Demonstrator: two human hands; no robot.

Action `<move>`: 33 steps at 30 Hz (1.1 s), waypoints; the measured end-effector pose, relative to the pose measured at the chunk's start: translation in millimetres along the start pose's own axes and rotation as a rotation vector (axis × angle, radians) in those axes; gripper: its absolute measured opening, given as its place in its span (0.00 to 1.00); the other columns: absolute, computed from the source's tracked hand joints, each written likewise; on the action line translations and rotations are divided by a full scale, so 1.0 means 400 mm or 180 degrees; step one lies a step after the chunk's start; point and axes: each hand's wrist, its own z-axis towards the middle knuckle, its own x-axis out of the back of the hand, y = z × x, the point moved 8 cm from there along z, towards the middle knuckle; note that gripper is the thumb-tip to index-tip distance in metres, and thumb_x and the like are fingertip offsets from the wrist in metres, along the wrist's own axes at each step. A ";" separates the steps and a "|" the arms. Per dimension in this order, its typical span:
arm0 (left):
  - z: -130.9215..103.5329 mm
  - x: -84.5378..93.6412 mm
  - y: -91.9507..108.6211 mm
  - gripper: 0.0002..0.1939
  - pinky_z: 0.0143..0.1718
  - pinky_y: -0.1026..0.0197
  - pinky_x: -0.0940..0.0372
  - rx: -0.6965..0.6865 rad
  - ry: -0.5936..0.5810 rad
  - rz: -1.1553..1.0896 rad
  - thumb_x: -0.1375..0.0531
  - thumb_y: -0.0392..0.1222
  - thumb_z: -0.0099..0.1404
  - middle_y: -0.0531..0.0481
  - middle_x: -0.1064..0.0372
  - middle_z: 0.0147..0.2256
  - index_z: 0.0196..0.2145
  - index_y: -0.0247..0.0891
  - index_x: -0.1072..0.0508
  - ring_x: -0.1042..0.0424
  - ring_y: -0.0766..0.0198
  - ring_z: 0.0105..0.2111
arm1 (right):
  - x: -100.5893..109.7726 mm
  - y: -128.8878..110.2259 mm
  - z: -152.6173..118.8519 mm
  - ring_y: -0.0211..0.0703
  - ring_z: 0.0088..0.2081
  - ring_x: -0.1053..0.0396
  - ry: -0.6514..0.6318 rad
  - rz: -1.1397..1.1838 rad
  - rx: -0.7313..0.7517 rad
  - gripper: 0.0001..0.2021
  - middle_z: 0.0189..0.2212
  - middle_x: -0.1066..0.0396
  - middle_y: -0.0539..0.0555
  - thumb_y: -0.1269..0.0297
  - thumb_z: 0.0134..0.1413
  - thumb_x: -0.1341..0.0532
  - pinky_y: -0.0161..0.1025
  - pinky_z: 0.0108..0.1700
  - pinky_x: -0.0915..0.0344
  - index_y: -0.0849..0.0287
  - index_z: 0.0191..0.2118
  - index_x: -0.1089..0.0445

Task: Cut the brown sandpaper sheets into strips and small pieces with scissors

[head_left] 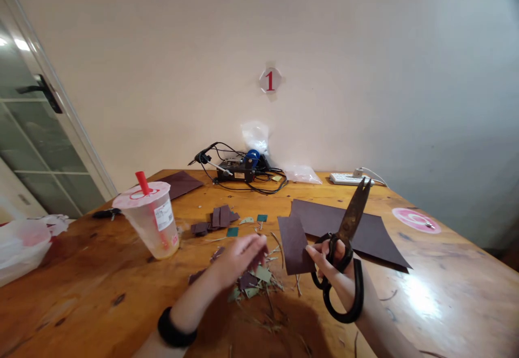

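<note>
The right hand (pixel 338 271) is clamped on the black handles of the scissors (pixel 344 244), whose closed blades point up toward 1 o'clock; its fingertips also pinch a small dark sheet (pixel 294 244) that stands at 9 o'clock of the handles. The left hand (pixel 239 258), blurred, hovers palm down with fingers loosely spread over a heap of scraps (pixel 255 282); I cannot tell whether it touches any of them. A black band (pixel 174 330) circles its wrist. Behind the scissors, at 12 to 3 o'clock, a large dark sheet (pixel 365 233) lies flat on the table (pixel 81 293). At 10 o'clock of the left hand stands a plastic cup (pixel 152 223) with a red straw (pixel 142 182). At 12 o'clock, near the wall, sits a device (pixel 239 168) with tangled cables.
</note>
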 end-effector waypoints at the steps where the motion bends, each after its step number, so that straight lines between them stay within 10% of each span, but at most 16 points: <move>1: -0.007 -0.044 0.008 0.26 0.25 0.64 0.37 0.0052 -0.0337 -0.0406 0.55 0.63 0.67 0.51 0.30 0.25 0.30 0.38 0.33 0.32 0.66 0.22 | 0.000 -0.005 -0.001 0.35 0.21 0.41 0.0015 -0.0076 0.0051 0.25 0.24 0.33 0.51 0.44 0.42 0.31 0.34 0.22 0.41 0.56 0.26 0.45; 7: -0.028 -0.148 0.037 0.26 0.20 0.67 0.43 0.0198 -0.0723 -0.1293 0.46 0.67 0.61 0.52 0.32 0.21 0.27 0.38 0.35 0.36 0.69 0.17 | -0.001 -0.027 -0.008 0.41 0.24 0.36 0.0099 -0.0388 0.0306 0.24 0.24 0.31 0.53 0.43 0.43 0.33 0.36 0.26 0.38 0.56 0.24 0.42; 18: -0.042 0.031 0.058 0.22 0.22 0.67 0.40 -0.0175 0.0889 -0.1053 0.46 0.58 0.66 0.56 0.36 0.19 0.26 0.37 0.34 0.36 0.70 0.19 | -0.047 -0.009 -0.048 0.41 0.27 0.35 -0.0935 -0.0707 0.0210 0.22 0.26 0.31 0.52 0.41 0.52 0.39 0.36 0.30 0.34 0.57 0.33 0.30; 25: -0.062 0.052 0.092 0.21 0.20 0.68 0.40 -0.0381 0.1073 -0.1183 0.44 0.57 0.66 0.56 0.37 0.18 0.25 0.38 0.34 0.36 0.70 0.18 | -0.062 0.042 -0.115 0.62 0.52 0.32 -0.1242 -0.0899 -0.0136 0.25 0.48 0.27 0.60 0.45 0.45 0.33 0.51 0.54 0.34 0.54 0.47 0.27; 33: -0.061 0.050 0.084 0.21 0.20 0.67 0.39 -0.0366 0.1076 -0.1163 0.46 0.57 0.66 0.57 0.38 0.18 0.24 0.39 0.35 0.36 0.70 0.18 | -0.051 0.100 -0.130 0.71 0.58 0.38 -0.1257 -0.1020 -0.0274 0.34 0.56 0.33 0.63 0.47 0.43 0.31 0.61 0.58 0.40 0.53 0.57 0.32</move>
